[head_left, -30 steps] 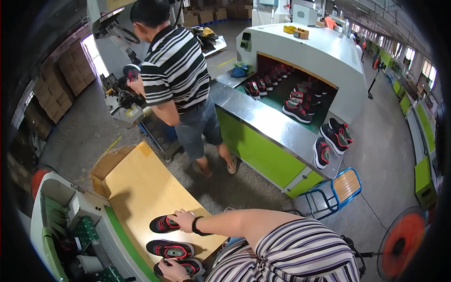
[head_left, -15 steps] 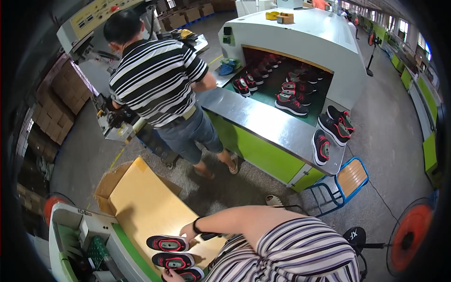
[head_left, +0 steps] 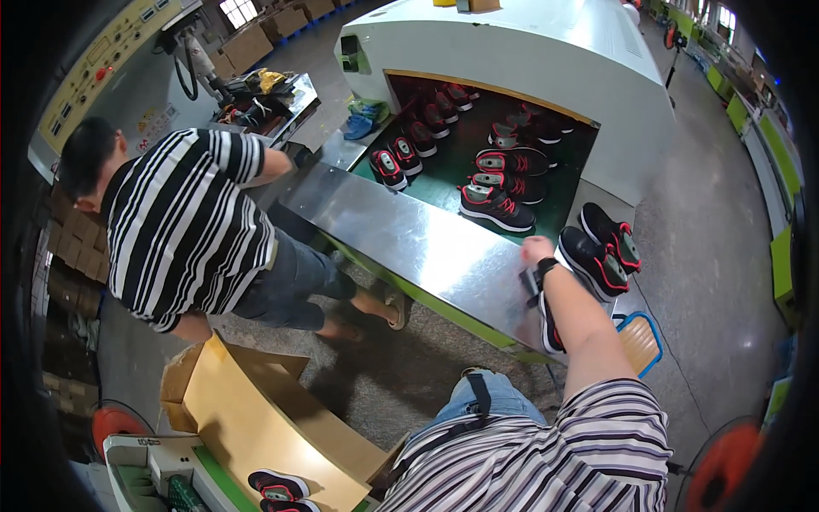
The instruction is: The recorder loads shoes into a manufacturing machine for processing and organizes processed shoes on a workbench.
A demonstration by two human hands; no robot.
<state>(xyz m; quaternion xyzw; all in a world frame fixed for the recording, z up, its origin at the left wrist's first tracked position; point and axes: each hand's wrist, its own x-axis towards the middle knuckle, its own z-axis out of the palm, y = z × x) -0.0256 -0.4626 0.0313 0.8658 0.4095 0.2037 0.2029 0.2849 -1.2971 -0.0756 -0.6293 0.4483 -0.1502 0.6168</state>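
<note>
My right hand (head_left: 537, 250) reaches out over the right end of the metal-topped table (head_left: 426, 247), a dark band round its wrist. Its fingers are blurred, so I cannot tell whether they hold anything. Beneath the wrist and forearm, a black and red sneaker (head_left: 551, 328) is partly hidden. Two more sneakers stand to the right of the hand, a nearer sneaker (head_left: 590, 263) and a farther sneaker (head_left: 609, 230). A row of sneakers with red laces (head_left: 497, 207) lies just beyond, on the green belt (head_left: 431, 183). My left hand is out of view.
A person in a striped shirt (head_left: 188, 226) stands at the left beside a machine (head_left: 171, 77). A white tunnel housing (head_left: 503, 51) covers the belt. Sneakers (head_left: 280, 486) lie on the tan board (head_left: 256, 418). A blue-framed stool (head_left: 641, 341) and an orange fan (head_left: 725, 465) stand at the right.
My right hand has left the sneakers on the tan board and reached forward and right to the metal table. My left hand has gone out of view. The other person appears farther left.
</note>
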